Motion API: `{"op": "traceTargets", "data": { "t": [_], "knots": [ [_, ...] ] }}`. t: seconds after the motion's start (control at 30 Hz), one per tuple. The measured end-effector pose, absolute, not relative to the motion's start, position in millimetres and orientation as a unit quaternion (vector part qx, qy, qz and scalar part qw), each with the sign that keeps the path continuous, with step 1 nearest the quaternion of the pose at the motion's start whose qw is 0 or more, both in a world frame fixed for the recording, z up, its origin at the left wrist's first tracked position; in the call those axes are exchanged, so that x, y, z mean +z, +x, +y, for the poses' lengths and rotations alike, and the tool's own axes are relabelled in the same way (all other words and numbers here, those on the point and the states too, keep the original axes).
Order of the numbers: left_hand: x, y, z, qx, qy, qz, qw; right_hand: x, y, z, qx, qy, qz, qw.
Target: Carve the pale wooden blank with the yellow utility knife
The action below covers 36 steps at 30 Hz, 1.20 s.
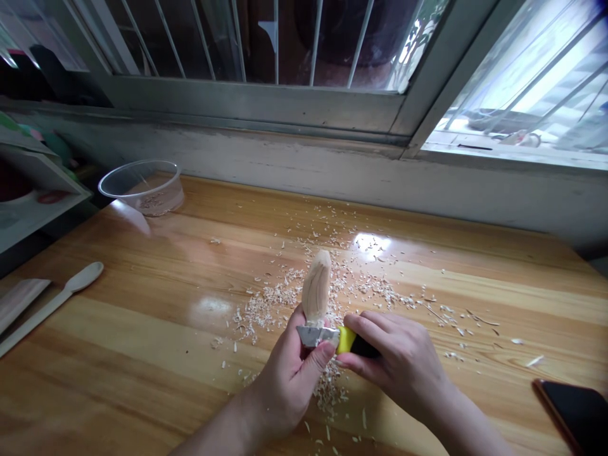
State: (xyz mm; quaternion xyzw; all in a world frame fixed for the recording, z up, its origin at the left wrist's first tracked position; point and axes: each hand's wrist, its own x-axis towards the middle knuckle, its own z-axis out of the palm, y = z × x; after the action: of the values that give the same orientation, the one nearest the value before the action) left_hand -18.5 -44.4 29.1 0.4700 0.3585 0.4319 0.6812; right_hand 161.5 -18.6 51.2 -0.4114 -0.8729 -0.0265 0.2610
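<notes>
A pale, roughly rounded piece of wood (316, 288) stands up out of my left hand (289, 373), whose fingers are wrapped round its lower part. My right hand (399, 361) grips the yellow and black handle of a knife (346, 340). The short metal blade lies across the wood just above my left thumb, and that thumb rests by the blade's edge. Small wood shavings (270, 304) are scattered on the table around and beyond both hands. The lower end of the wood is hidden by my left hand.
On the wooden table (156, 354), a clear plastic bowl (164, 193) stands at the back left. A wooden spoon (71, 288) and a flat wood piece (21, 301) lie at the left edge. A phone (577, 411) is at the lower right. Behind is a barred window (256, 95).
</notes>
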Motion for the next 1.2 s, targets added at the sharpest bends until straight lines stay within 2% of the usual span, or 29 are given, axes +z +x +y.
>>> {"op": "traceTargets", "data": {
  "t": [0.1,0.37,0.63,0.9,1.2],
  "knots": [
    [29.1,-19.2,-43.7,0.435,0.477,0.358,0.675,48.9,162.2,-17.9,-0.017,-0.415,-0.873,0.257],
    [27.9,-14.8,-43.4,0.455,0.484,0.392,0.637,49.8,157.9,-20.1,-0.091,-0.43,-0.859,0.264],
    [28.9,-17.6,-44.5,0.446,0.491,0.363,0.655,45.4,159.2,-18.6,-0.02,-0.422,-0.869,0.259],
    [29.5,-13.2,-42.7,0.444,0.457,0.4,0.659,49.6,156.8,-19.9,-0.115,-0.434,-0.85,0.275],
    [25.8,-20.8,-45.0,0.439,0.413,0.328,0.727,47.2,158.6,-19.2,-0.018,-0.427,-0.865,0.263]
  ]
}}
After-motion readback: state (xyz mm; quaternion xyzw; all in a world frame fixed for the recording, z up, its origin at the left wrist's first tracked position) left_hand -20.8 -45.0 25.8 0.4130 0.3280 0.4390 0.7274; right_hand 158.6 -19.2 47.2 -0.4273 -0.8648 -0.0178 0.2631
